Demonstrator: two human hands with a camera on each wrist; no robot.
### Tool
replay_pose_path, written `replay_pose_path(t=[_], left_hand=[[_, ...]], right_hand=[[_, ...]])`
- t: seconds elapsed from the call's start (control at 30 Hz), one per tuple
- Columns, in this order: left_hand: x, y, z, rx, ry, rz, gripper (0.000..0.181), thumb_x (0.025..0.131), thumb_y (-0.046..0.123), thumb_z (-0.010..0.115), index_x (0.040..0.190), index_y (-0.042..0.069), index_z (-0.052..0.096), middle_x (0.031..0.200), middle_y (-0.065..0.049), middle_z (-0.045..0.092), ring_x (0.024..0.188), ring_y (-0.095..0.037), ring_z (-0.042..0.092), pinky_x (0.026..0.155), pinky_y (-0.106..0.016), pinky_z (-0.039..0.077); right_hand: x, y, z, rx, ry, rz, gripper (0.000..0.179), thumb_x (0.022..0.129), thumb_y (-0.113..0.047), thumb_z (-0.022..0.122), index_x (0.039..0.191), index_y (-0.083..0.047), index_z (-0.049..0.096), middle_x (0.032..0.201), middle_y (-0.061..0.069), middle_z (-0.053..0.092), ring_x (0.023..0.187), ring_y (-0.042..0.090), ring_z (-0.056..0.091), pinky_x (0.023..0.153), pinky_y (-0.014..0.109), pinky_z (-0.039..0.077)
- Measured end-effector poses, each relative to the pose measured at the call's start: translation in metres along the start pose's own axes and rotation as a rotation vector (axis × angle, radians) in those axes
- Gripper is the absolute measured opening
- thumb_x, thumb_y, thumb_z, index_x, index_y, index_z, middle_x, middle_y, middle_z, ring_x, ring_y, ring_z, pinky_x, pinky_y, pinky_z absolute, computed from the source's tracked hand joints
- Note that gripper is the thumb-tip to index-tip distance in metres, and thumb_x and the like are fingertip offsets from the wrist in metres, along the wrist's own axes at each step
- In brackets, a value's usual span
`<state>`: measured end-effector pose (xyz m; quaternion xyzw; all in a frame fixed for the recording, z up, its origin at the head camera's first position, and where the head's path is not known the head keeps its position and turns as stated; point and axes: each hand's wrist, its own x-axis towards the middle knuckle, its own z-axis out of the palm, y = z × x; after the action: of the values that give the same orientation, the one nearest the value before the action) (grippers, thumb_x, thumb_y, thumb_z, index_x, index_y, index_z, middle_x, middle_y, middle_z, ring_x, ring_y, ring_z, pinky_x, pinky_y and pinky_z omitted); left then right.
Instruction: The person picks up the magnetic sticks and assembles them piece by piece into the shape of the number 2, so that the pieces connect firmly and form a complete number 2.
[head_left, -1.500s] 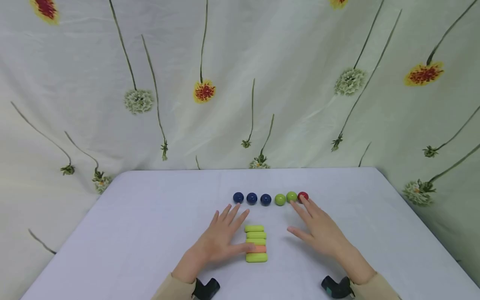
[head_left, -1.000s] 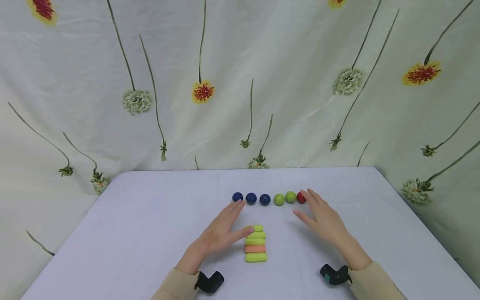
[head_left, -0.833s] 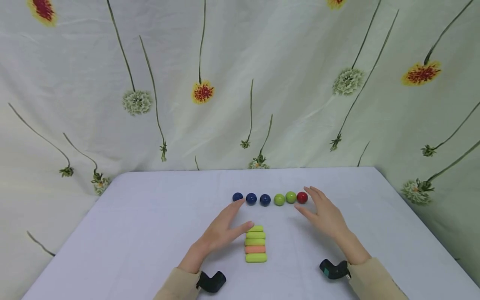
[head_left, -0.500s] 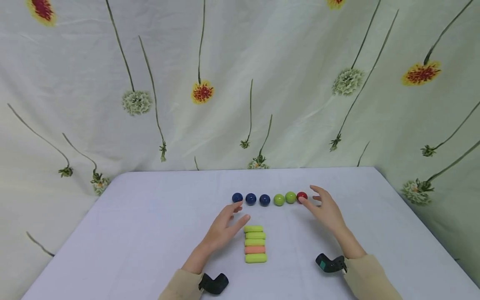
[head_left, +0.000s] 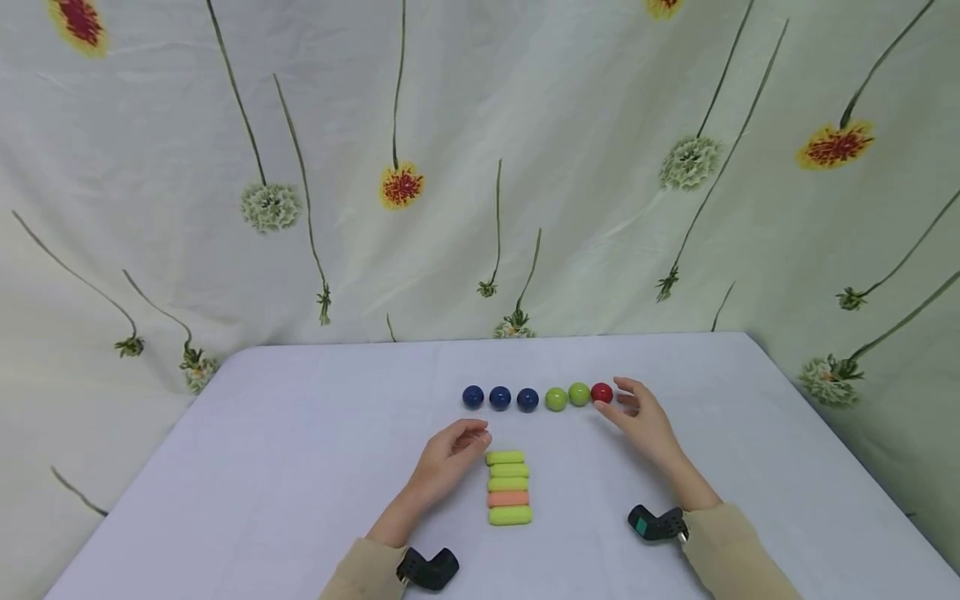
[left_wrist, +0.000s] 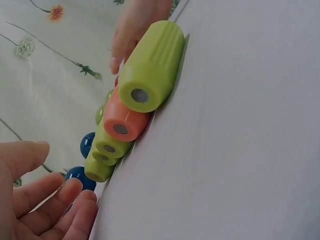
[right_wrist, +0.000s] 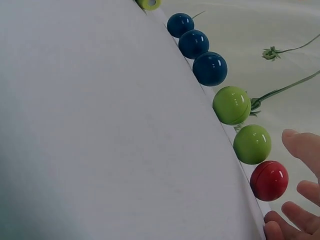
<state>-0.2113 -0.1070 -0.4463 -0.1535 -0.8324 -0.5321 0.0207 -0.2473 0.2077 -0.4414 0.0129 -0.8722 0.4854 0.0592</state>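
A row of glossy balls lies across the table: three dark blue balls (head_left: 500,398), two green balls (head_left: 556,399) and a red ball (head_left: 602,393) at the right end. Closer to me, several lime-green sticks (head_left: 510,516) and one orange stick (head_left: 508,498) lie side by side; the left wrist view shows grey round inserts in their ends. My left hand (head_left: 442,458) hovers just left of the sticks, fingers loosely bent, holding nothing. At the red ball, my right hand (head_left: 648,427) has thumb and fingers spread apart; in the right wrist view they stand beside it with no grip.
The table has a white cover (head_left: 300,483) and its far edge runs just behind the balls. Behind it hangs a pale curtain (head_left: 450,275) with printed flowers. Each wrist carries a black camera mount (head_left: 429,569) that sticks out inward over the table.
My left hand has drawn back from the blue balls and its spread fingers have bent loosely. The right hand has moved to the red ball's right side. Balls and sticks stay in place.
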Motion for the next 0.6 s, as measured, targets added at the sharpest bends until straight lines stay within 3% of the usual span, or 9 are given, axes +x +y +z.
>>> replay_pose_path(t=[0.23,0.6], left_hand=[[0.0002,-0.0036,-0.0002,-0.032,-0.051,-0.044,0.029,0.088,0.027,0.066,0.109,0.006,0.067,0.097,-0.001,0.067,0.088,-0.015,0.062,0.078,-0.026,0.049],[0.0006,-0.0061,-0.0016,-0.035,-0.081,-0.037,0.029,0.086,0.023,0.069,0.107,0.004,0.067,0.100,-0.004,0.067,0.088,-0.016,0.062,0.076,-0.023,0.049]], right_hand=[[0.0029,0.0051,0.0035,0.008,0.046,-0.009,0.062,0.087,-0.033,0.067,0.134,0.000,0.044,0.132,0.022,0.049,0.117,0.035,0.050,0.094,0.046,0.042],[0.0067,0.0090,0.0071,-0.023,0.075,-0.026,0.057,0.088,-0.031,0.067,0.133,-0.001,0.047,0.127,0.021,0.054,0.112,0.032,0.053,0.092,0.044,0.043]])
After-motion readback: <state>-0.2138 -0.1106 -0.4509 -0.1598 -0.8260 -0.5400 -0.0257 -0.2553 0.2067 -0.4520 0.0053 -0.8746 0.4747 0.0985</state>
